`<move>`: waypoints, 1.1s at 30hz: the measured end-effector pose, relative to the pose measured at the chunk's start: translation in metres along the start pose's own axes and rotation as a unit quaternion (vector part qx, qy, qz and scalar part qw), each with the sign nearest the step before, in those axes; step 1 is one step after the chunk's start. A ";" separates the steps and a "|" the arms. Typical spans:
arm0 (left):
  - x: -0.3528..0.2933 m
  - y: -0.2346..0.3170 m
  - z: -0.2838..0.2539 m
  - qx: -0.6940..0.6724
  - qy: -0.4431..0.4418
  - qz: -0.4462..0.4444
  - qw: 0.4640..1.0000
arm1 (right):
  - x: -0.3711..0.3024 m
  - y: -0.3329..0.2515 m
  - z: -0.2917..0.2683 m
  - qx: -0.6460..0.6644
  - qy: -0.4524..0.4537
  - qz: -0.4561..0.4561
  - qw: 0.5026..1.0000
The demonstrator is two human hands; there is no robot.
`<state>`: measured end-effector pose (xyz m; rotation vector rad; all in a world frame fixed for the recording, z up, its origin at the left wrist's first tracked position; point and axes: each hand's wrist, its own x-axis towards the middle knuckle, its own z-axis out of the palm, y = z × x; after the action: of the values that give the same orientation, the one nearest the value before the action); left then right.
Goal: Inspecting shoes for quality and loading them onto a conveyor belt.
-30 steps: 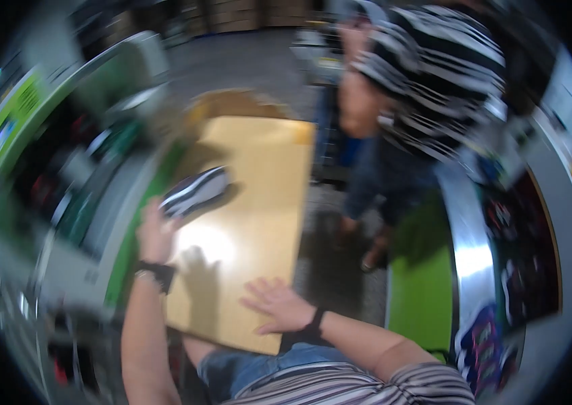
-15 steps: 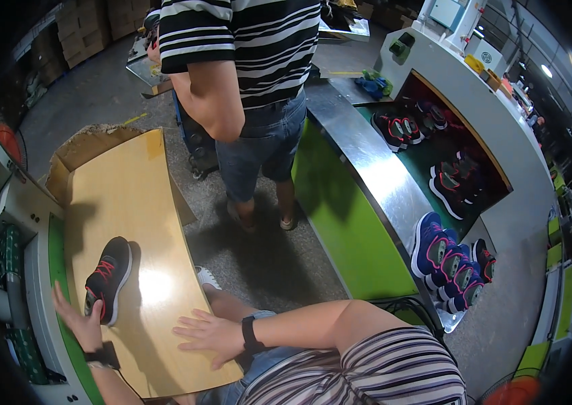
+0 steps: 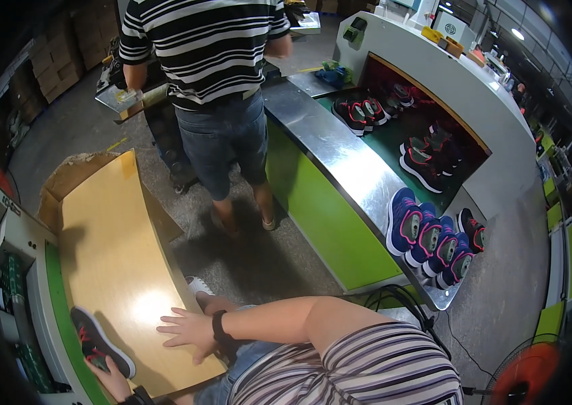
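Observation:
A black sneaker [image 3: 102, 344] with red laces and a white sole tilts at the left edge of the wooden tabletop [image 3: 100, 243]. My left hand [image 3: 114, 379] is closed around its heel end, with fingers at the shoe's opening; part of the grip is hidden. Spread flat near the tabletop's right edge, my right hand [image 3: 190, 332] holds nothing and wears a dark wristband.
A person in a striped shirt [image 3: 212, 47] stands ahead, back turned. Right of them runs a metal-topped bench [image 3: 326, 142] bearing blue-and-pink sneakers [image 3: 428, 236]. Black sneakers [image 3: 360, 115] sit at the machine opening. Cables [image 3: 401, 297] and an orange fan [image 3: 526, 374] are at the lower right.
My left hand has taken hold of the sneaker, which has shifted toward the tabletop's left edge and turned. My right hand stays spread on the tabletop. The view has swung; the other person has turned.

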<state>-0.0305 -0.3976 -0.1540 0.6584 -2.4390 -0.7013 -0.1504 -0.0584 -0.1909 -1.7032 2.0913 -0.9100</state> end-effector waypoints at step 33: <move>-0.095 0.112 -0.010 -0.150 0.132 -0.123 0.972 | 0.009 -0.041 -0.045 -0.112 -0.086 0.074 0.987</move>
<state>0.0127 -0.2635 -0.1122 0.8772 -1.9760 -0.9890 -0.1478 -0.0580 -0.1301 -1.6369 2.2345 -0.4823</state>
